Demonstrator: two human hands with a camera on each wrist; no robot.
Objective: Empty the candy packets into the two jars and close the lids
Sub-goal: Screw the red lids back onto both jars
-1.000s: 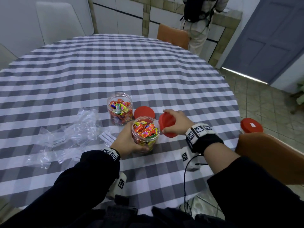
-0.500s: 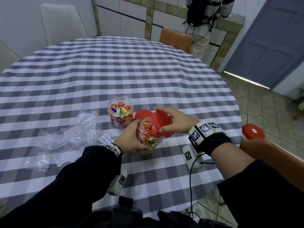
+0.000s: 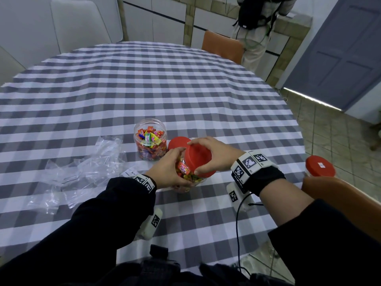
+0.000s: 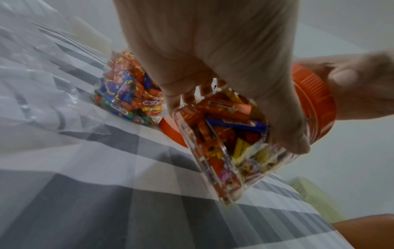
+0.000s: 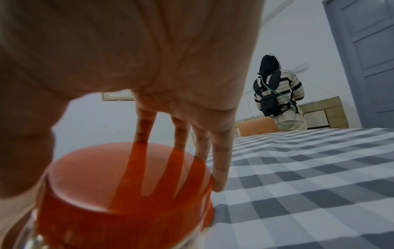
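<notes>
Round table (image 3: 185, 83) w/ grey-and-white check cloth fills most of the head view; an orange chair (image 3: 223, 46) stands at its far right edge, another orange chair back (image 3: 346, 195) sits at near right. A person w/ a black backpack (image 5: 277, 96) stands beyond the far chair, back turned. On the cloth at left, crumpled clear empty packets (image 3: 82, 172) lie in a heap. Right of them, the open jar (image 3: 150, 142) stands upright, full of wrapped candy, no lid on it. Just near-right of it, the held jar (image 3: 185, 176) is tilted toward the right, its base edge prob. still touching the cloth, though the blurred left wrist view doesn't settle it. Left hand (image 3: 168, 169) wraps around the jar's body, fingers curled over the far side, thumb on the near side. Right hand (image 3: 214, 156) grasps the red lid (image 3: 199, 159) from above, fingers (image 5: 219, 161) spread over its far rim, thumb at the near rim; lid sits on the jar's mouth. A second red lid (image 3: 178, 142) lies flat on the cloth btwn the two jars, partly hidden behind the held one. Off the table at right, a third red-lidded container (image 3: 320, 167) shows just above the near chair back.
</notes>
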